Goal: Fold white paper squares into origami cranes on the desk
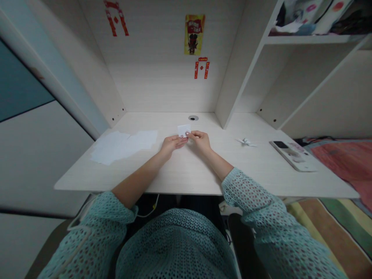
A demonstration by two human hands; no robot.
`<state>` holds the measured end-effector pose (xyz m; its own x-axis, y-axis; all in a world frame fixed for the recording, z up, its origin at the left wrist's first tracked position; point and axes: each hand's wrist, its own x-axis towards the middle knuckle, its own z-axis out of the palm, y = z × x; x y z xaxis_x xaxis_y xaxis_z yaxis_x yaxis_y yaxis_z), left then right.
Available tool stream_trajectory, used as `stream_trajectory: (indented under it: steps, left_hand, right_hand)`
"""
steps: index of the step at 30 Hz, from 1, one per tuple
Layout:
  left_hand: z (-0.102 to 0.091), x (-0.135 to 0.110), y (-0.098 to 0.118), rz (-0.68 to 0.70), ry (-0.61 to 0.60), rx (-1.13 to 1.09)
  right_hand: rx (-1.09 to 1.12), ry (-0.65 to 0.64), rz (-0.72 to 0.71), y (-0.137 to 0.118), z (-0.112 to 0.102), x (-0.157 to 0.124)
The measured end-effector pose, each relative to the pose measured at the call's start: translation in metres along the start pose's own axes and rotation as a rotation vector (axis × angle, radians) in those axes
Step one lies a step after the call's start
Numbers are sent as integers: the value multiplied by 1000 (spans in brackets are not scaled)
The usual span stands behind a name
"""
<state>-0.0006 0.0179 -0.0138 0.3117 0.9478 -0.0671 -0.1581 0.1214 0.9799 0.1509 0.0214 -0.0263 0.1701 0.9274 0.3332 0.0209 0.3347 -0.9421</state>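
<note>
A small white piece of paper [183,128] is held between both my hands, a little above the middle of the desk. My left hand [172,143] grips its lower left side, with the thumb on top and the fingers underneath. On the other side, my right hand [201,140] pinches the paper's lower right corner between thumb and forefinger. The fingers of the two hands nearly meet below the paper. Whether the sheet is folded is too small to tell.
White paper sheets [123,146] lie spread on the left of the desk [186,176]. To the right rests a small folded white paper figure [245,142], and past it a phone [293,155]. A round cable hole [193,118] sits at the back, near an upright divider [232,93].
</note>
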Motion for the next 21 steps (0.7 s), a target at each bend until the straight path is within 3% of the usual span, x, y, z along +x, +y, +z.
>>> stream_trajectory:
  steps: [10,13,17,21]
  left_hand:
    - [-4,-1,7,-33,-86,92]
    - [-8,1,16,33,-51,207]
    - [-11,2,20,133,4,287]
    - [-8,2,14,231,5,394]
  right_hand:
    - [-77,15,-58,-1,-2,3]
    - [-266,-6,-151,-8,-13,6]
    - [-643,-153,-355,-18,-25,9]
    - [-698,-205,-366,-19,-23,6]
